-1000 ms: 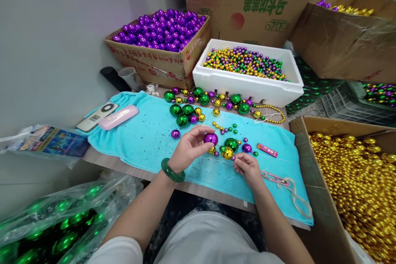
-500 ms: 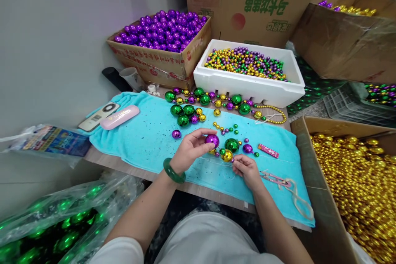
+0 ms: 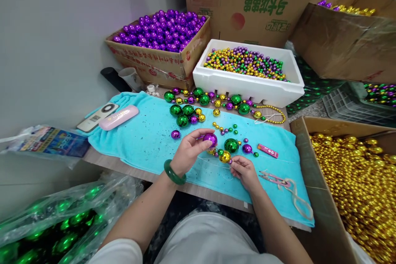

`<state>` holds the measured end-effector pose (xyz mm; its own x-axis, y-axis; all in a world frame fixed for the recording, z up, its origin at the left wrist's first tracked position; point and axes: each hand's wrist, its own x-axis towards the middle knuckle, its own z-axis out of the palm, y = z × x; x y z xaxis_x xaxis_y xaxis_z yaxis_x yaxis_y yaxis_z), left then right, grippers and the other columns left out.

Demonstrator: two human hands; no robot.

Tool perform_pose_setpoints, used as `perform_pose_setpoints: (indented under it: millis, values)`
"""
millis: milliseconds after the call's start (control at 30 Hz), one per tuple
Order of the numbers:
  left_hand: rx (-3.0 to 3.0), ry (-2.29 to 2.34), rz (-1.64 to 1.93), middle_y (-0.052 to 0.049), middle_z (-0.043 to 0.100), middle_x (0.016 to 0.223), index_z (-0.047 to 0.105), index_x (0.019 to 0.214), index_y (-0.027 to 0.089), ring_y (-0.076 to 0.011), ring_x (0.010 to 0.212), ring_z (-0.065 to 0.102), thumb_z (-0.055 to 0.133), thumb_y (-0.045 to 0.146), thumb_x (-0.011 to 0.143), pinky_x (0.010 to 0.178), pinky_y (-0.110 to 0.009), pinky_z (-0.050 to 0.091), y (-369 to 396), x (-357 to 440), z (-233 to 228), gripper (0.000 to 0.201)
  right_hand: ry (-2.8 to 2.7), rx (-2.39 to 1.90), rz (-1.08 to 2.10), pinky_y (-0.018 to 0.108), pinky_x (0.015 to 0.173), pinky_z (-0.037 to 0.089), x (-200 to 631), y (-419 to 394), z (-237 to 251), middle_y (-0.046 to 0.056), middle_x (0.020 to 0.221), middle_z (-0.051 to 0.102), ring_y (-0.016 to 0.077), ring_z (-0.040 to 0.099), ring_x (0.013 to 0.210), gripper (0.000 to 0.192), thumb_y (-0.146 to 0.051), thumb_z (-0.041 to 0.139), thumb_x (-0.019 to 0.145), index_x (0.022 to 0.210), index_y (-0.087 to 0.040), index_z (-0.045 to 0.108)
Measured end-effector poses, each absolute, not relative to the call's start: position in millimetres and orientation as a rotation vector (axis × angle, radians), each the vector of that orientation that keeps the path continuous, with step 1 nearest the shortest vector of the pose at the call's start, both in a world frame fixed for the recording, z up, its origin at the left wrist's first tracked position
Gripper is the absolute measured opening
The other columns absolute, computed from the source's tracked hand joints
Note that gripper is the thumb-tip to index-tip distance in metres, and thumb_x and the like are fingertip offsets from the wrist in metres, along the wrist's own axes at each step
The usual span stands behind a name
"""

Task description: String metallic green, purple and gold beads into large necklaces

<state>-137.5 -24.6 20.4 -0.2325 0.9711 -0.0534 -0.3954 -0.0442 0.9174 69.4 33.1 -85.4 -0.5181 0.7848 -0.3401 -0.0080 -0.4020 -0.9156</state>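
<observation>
A shiny purple plastic ball bead sits pinched between the thumb and fingertips of the left hand, held just above the turquoise terry towel. The right hand is closed in a pinch just below a glossy gold ball bead — whether it grips a thread cannot be told. Just beyond the right hand lie a large green ball bead and a smaller purple bead. Farther out from both hands a strand of mixed green, gold and purple beads runs along a white foam box of small beads. Right of the right hand stands a cardboard carton of gold beads.
</observation>
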Motion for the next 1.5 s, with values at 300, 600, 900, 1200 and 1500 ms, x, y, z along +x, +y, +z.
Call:
perform_pose_setpoints:
  millis: [300,600,900,1200,1500]
  values:
    - [0.901,1.126,1.572,-0.006,0.067,0.103,0.069,0.107,0.022,-0.0161,0.087,0.064,0.074,0.028,0.073,0.076,-0.028,0.053,-22.9,-131.3,9.6,0.034,-1.28,-1.082,1.953,0.018,0.037,0.027,64.4,30.6,-76.1,-0.002,0.05,0.058,0.0073,0.045,0.039,0.028,-0.041,0.074,0.068,0.073,-0.017,0.062]
    - [1.049,1.335,1.582,-0.006,0.069,0.104,0.074,0.097,0.022,-0.0204,0.108,0.058,0.062,0.035,0.084,0.097,-0.035,0.043,-17.2,-140.5,10.3,0.022,-1.257,-1.009,2.003,0.02,0.038,0.034,60.5,29.8,-58.2,0.0,0.059,0.063,0.0112,0.052,0.045,0.031,-0.044,0.072,0.069,0.082,-0.019,0.059]
    - [1.141,1.318,1.472,-0.005,0.069,0.084,0.073,0.081,0.018,-0.0143,0.072,0.062,0.064,0.032,0.08,0.064,-0.027,0.052,-5.3,-118.0,35.6,0.016,-1.755,-1.165,1.314,0.026,0.052,0.042,86.7,38.1,-21.3,0.004,0.075,0.066,0.0122,0.05,0.055,0.022,-0.035,0.066,0.076,0.092,-0.02,0.07]
    - [1.18,1.179,1.625,-0.002,0.065,0.072,0.071,0.079,0.016,-0.0092,0.061,0.059,0.063,0.026,0.081,0.06,-0.023,0.052,12.7,-105.2,60.7,0.013,-1.635,-1.019,1.443,0.026,0.051,0.045,57.1,41.7,-4.0,0.003,0.066,0.065,0.0136,0.056,0.056,0.022,-0.04,0.068,0.074,0.077,-0.018,0.067]
    - [0.859,1.091,1.7,-0.002,0.066,0.076,0.07,0.087,0.018,-0.0087,0.063,0.061,0.065,0.034,0.08,0.059,-0.022,0.053,25.8,-118.7,36.0,0.018,-1.605,-1.042,1.611,0.022,0.04,0.038,68.6,48.4,-13.8,0.002,0.057,0.063,0.011,0.051,0.047,0.024,-0.041,0.069,0.071,0.074,-0.017,0.065]
